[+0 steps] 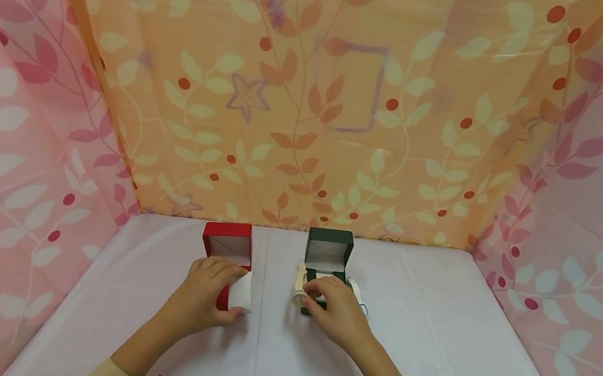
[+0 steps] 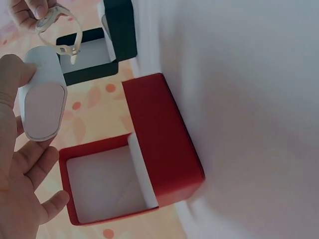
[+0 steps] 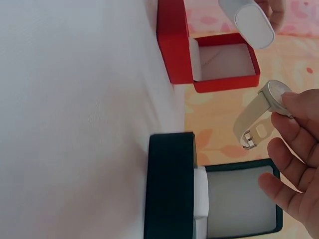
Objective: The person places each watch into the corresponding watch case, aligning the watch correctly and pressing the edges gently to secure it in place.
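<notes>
White cushion, oval-ended, pinched between thumb and curled fingers of the left hand, held just over the front edge of the red box, whose lid stands open behind the hand. Pale watch with round case and strap, gripped at the case by the fingertips of the right hand, just above the open green box. No brand, label or writing legible on any item.
</notes>
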### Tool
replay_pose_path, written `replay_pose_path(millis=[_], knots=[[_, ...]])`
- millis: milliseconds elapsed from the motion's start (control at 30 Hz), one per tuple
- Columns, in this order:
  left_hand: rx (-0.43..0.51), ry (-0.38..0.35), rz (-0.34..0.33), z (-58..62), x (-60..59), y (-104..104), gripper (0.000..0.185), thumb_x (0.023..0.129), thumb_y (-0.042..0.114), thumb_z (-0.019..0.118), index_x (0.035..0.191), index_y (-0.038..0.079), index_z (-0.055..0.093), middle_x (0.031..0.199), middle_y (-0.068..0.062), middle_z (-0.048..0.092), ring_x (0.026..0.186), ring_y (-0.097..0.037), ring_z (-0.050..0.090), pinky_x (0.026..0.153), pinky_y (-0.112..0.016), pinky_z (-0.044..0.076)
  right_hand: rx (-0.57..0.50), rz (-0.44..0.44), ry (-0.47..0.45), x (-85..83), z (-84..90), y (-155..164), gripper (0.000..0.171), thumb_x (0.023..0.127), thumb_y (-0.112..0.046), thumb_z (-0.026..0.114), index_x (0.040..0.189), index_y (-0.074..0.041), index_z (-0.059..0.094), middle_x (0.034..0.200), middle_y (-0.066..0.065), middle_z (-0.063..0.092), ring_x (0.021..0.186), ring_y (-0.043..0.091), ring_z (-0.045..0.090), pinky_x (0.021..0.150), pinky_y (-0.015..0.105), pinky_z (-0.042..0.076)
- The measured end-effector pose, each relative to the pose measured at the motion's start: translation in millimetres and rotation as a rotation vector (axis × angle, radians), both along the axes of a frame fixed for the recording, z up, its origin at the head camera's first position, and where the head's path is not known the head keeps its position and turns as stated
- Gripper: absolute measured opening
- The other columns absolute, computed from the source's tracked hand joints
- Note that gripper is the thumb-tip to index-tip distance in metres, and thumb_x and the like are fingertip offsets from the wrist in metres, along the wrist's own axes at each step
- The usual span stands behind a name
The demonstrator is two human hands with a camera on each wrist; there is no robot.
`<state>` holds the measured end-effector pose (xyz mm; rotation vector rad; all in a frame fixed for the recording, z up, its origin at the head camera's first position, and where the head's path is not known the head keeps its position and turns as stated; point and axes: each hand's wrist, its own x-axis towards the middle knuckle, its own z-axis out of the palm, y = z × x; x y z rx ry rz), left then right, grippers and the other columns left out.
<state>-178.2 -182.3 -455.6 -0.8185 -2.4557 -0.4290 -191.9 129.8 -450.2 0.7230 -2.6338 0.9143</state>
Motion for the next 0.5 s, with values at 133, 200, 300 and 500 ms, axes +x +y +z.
replay_pose_path(millis=[133,200,300,500], knots=[[0.017,-0.003,-0.017,0.4,1.3,5.2,0.067,0.069,0.035,0.09,0.127,0.015,0.064,0.12,0.001,0.064,0.118,-0.022,0.053,0.1,-0.051,0.038,-0.003,-0.026,-0.02,3.4,1.4,9.9,0.021,0.089,-0.025,0.081,0.109,-0.022,0.075,0.102,-0.016,0.068,0.097,0.002,0.063,0.085,0.029,0.055],[0.021,0.002,-0.025,1.0,1.5,7.6,0.068,0.069,0.035,0.09,0.128,0.014,0.064,0.12,0.0,0.064,0.118,-0.022,0.053,0.1,-0.05,0.037,-0.011,-0.028,-0.01,4.9,2.3,14.4,0.022,0.088,-0.025,0.082,0.108,-0.022,0.075,0.101,-0.016,0.069,0.096,0.002,0.063,0.085,0.031,0.055],[0.021,0.019,-0.042,1.9,1.7,11.3,0.068,0.068,0.035,0.091,0.127,0.014,0.065,0.121,0.0,0.064,0.117,-0.022,0.053,0.099,-0.05,0.037,-0.019,-0.022,0.014,6.0,3.1,20.6,0.022,0.087,-0.022,0.083,0.107,-0.022,0.074,0.1,-0.017,0.069,0.095,0.001,0.062,0.087,0.032,0.055],[0.047,0.015,-0.082,2.8,5.2,19.0,0.066,0.068,0.035,0.093,0.126,0.018,0.067,0.119,0.001,0.063,0.115,-0.021,0.054,0.097,-0.052,0.037,-0.05,0.007,0.034,7.6,4.1,29.6,0.021,0.086,-0.02,0.084,0.105,-0.023,0.074,0.098,-0.019,0.067,0.093,0.0,0.061,0.089,0.032,0.055]])
